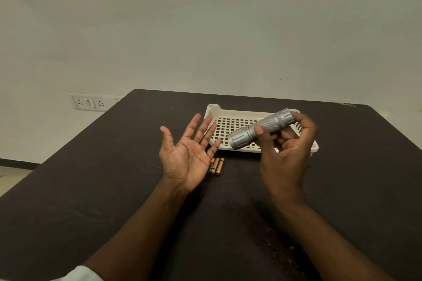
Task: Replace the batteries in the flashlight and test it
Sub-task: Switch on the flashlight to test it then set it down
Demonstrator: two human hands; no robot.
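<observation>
right hand [288,143] raised, thumb and curled fingers gripping silver flashlight [260,128] held tilted above tray [230,146], left hand [189,150] palm up, fingers spread, holding nothing, three batteries [217,166] side by side on table [91,189] just past left palm

Tilted silver flashlight [260,129] aloft; batteries [216,166] lie side-by-side.

My dark table [114,189]: cream slotted tray [237,147] on it, three batteries [216,166] side by side just in front of tray's near-left corner.
</observation>
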